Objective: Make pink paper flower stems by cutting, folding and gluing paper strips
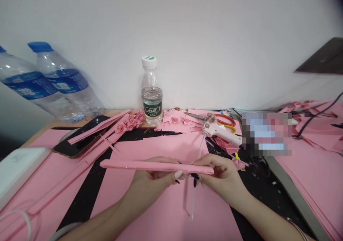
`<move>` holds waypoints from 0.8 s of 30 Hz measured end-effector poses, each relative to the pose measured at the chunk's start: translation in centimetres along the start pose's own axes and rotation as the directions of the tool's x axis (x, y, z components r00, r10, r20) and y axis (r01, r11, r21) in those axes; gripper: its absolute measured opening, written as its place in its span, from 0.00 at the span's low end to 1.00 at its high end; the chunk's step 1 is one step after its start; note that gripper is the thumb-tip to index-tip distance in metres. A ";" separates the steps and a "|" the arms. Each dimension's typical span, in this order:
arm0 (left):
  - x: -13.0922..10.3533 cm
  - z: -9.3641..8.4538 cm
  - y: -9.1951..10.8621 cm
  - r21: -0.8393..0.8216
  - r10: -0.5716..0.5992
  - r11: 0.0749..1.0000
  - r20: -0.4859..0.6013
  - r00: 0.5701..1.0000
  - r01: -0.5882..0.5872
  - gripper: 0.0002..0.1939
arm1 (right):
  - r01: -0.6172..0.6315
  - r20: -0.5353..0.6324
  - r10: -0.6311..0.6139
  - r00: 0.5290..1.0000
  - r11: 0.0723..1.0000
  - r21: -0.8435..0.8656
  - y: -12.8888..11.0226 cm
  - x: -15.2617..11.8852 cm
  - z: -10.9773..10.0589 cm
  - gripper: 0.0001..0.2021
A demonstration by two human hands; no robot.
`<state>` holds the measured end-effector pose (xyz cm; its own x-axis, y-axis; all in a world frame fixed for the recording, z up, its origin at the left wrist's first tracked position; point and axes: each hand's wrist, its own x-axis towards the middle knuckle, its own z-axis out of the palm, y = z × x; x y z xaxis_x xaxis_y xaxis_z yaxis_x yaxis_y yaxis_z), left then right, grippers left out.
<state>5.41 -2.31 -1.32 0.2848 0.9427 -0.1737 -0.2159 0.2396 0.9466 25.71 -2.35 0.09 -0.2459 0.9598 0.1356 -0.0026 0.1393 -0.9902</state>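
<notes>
A long, flat pink folded paper strip (160, 166) is held level above a pink paper sheet (160, 201). My left hand (152, 182) grips the strip near its middle, thumb in front and fingers behind. Close beside it, my right hand (218, 175) pinches the strip toward its right end. Glossy spots show along the strip's lower edge. Just beyond my right hand lies a white glue gun (221, 132). A thin clear glue stick (192, 203) runs from the gun, passes behind my right hand and shows again below it.
A water bottle (152, 98) stands by the wall, near paper roses (131, 121) and scissors (226, 119). At left are a phone (80, 141), a white box-like device (21, 169) and large plastic bottles (64, 80). Stacked pink paper (316, 173) lies at right, near a dark cable (316, 114).
</notes>
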 end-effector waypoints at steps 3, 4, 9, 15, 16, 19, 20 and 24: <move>0.1 0.1 -0.1 -0.039 0.010 0.999 -0.015 1.000 -0.010 0.08 | -0.016 -0.007 0.016 1.000 0.998 0.055 0.2 0.0 -0.1 0.05; 0.1 0.2 -0.1 -0.049 0.015 0.999 -0.021 1.000 -0.016 0.08 | -0.021 -0.010 0.022 1.000 0.997 0.079 0.3 0.0 -0.1 0.05; 0.1 0.5 -0.2 -0.080 0.033 0.996 -0.045 0.998 -0.037 0.06 | -0.094 -0.074 0.115 0.991 0.967 0.238 1.0 -0.2 0.4 0.06; 0.0 0.8 -0.4 -0.043 0.030 0.999 0.004 1.000 -0.030 0.07 | -0.191 -0.042 0.232 0.972 0.879 0.438 1.4 -0.5 1.2 0.08; 0.0 0.7 -0.4 -0.026 0.034 0.999 0.009 0.999 -0.034 0.07 | -0.191 -0.036 0.233 0.972 0.870 0.455 1.4 -0.5 1.2 0.08; -0.2 0.6 -0.3 0.017 0.049 0.999 0.013 0.999 -0.049 0.07 | -0.195 -0.037 0.240 0.970 0.861 0.470 1.1 -0.4 1.2 0.08; -0.2 0.5 -0.3 0.030 0.053 0.998 0.007 0.999 -0.053 0.08 | -0.197 -0.042 0.244 0.969 0.863 0.465 1.0 -0.3 1.2 0.08; -0.2 0.2 -0.4 0.105 0.064 0.992 -0.011 0.998 -0.063 0.10 | -0.207 -0.044 0.254 0.966 0.866 0.455 0.9 -0.1 0.9 0.08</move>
<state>5.67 -2.62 -1.57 0.2604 0.9586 -0.1156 -0.1339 0.1544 0.9789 24.85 -2.58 -0.84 -0.1953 0.9735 -0.1191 -0.3919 -0.1888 -0.9004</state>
